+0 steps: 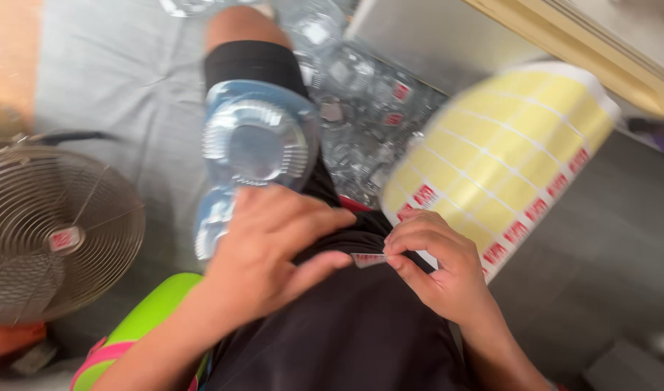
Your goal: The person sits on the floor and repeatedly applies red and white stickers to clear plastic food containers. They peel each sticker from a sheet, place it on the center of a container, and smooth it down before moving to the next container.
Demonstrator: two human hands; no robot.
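We see the left hand [263,250] at 6 o'clock of the frame, its grip wrapped around the near end of a clear plastic tray [256,145] that lies along the thigh and reaches toward 12 o'clock. The right hand [440,264] sits just beside it at 3 o'clock, thumb and forefinger pinched shut on a small red-and-white sticker [368,259], held between the two hands above the black shorts [346,333]. A yellow sticker sheet [491,152] with red labels along its edge lies at 1 o'clock of the right hand, touching its knuckles. A heap of clear trays [368,123] sits between tray and sheet. A metal fan [49,232] stands at 9 o'clock. The picture is blurred.
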